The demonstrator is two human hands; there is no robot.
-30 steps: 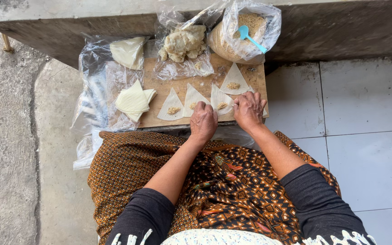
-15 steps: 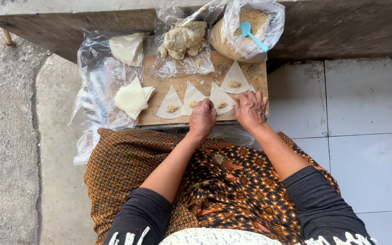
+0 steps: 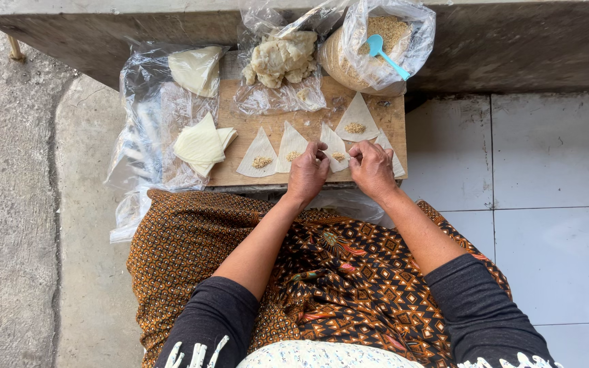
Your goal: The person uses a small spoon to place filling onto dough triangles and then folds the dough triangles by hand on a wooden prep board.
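Head view: we see both hands at the near edge of a bare wooden board laid across the lap. Left hand and right hand are each curled, fingertips pinching opposite edges of a thin white triangular dough wrapper w/ a dab of brown filling, flat on the board between them. Three more filled wrappers lie alongside: one far left, one next to it, one further back. Stack of unfilled pale wrappers sits at board's left edge on clear plastic. Behind: lump of pale dough in plastic, & clear bag of brown crumbly filling w/ a blue plastic spoon in it
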